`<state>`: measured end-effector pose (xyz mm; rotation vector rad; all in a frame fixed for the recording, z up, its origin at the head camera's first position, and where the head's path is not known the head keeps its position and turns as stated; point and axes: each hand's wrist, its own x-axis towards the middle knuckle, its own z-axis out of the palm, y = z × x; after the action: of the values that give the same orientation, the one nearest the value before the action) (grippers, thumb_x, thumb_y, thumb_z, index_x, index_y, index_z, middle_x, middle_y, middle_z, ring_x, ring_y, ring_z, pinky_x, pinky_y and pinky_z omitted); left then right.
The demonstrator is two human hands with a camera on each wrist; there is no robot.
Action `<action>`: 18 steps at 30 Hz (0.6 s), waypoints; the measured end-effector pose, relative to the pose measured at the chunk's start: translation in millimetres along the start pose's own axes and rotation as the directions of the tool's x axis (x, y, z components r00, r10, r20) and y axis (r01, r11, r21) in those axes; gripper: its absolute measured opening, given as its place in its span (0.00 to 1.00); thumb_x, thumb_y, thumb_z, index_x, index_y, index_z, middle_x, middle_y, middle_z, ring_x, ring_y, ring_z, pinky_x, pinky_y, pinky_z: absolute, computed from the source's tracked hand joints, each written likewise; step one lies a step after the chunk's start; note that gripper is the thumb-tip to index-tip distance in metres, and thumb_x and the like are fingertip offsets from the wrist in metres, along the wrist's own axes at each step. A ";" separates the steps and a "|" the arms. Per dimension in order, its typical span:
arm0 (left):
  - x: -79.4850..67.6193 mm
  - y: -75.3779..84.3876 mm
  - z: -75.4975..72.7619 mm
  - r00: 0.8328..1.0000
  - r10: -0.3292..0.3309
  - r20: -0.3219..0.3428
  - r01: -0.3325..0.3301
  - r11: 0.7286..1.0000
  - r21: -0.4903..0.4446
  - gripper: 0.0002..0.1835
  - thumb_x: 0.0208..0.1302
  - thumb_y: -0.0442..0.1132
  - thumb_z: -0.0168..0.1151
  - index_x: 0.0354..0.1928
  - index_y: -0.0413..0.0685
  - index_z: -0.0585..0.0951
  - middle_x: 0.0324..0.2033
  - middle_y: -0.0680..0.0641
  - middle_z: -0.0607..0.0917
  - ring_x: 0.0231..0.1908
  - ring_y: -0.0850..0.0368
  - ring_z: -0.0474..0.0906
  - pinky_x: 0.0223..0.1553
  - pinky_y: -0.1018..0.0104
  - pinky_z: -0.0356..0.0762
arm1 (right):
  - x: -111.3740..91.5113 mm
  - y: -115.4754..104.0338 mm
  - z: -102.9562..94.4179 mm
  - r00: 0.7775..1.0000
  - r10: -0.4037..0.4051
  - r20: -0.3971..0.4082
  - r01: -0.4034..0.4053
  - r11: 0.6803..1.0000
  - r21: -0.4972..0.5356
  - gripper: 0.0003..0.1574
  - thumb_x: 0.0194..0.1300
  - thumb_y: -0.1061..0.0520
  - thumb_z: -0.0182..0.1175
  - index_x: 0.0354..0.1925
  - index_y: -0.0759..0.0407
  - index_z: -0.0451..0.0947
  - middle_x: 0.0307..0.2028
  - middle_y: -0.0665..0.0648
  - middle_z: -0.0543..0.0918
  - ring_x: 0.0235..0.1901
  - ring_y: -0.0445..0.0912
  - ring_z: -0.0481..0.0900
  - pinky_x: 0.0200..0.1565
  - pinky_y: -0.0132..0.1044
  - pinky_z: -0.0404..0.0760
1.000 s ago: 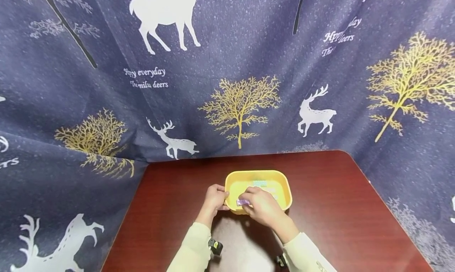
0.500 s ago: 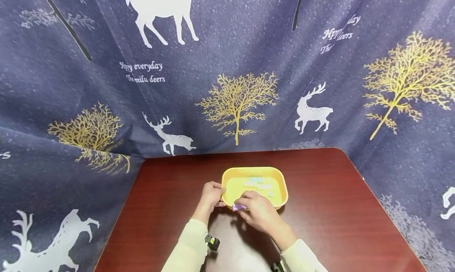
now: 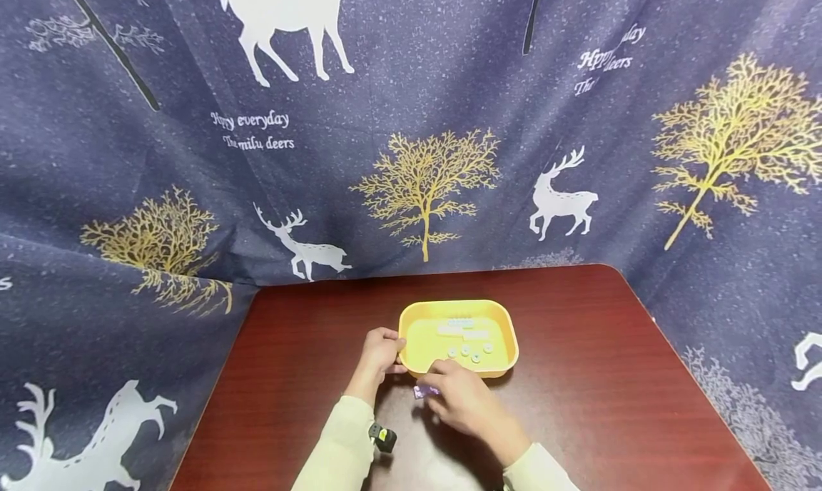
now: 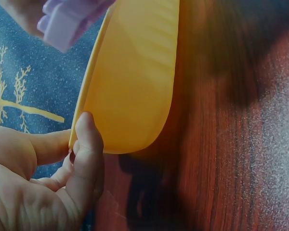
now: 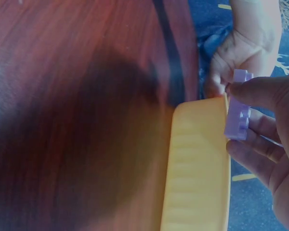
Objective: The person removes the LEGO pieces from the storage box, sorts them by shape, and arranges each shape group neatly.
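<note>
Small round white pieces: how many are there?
4 in the yellow bin, toward its near side: leftmost piece, second piece, front piece, rightmost piece. The right hand may hide more.

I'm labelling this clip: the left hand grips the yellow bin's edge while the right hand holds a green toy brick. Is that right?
The colour is wrong: the right wrist view shows the right hand holding a purple toy brick. The left hand does grip the edge of the yellow bin.

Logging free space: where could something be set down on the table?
Bare table lies right of the yellow tray, left of the left hand, and between tray and curtain. Crowded: the tray's near left, where that hand grips it and the right hand holds a purple block.
</note>
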<state>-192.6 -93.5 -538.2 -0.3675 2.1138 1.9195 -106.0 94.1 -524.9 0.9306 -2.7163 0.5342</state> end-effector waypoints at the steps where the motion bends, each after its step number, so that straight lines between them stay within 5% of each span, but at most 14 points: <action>1: 0.5 -0.3 -0.1 1.000 -0.001 0.000 0.001 1.000 0.000 0.14 0.71 0.28 0.59 0.54 0.28 0.72 0.43 0.30 0.81 0.32 0.44 0.86 0.24 0.62 0.92 | -0.5 -0.2 1.6 1.000 -0.003 -0.002 0.003 1.000 0.002 0.13 0.60 0.52 0.72 0.46 0.45 0.87 0.39 0.43 0.80 0.39 0.40 0.79 0.43 0.33 0.87; 18: 2.3 -0.8 -1.5 1.000 0.001 0.018 -0.001 1.000 0.006 0.13 0.71 0.29 0.60 0.53 0.28 0.73 0.40 0.32 0.81 0.27 0.49 0.84 0.26 0.60 0.93 | -8.9 -4.9 19.2 0.998 0.012 0.062 -0.014 1.000 0.021 0.13 0.59 0.51 0.73 0.45 0.46 0.87 0.38 0.43 0.80 0.38 0.38 0.78 0.43 0.32 0.86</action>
<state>-194.6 -95.1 -539.7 -0.3465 2.1087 1.9094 -97.8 87.6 -543.9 0.9506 -2.7788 0.5463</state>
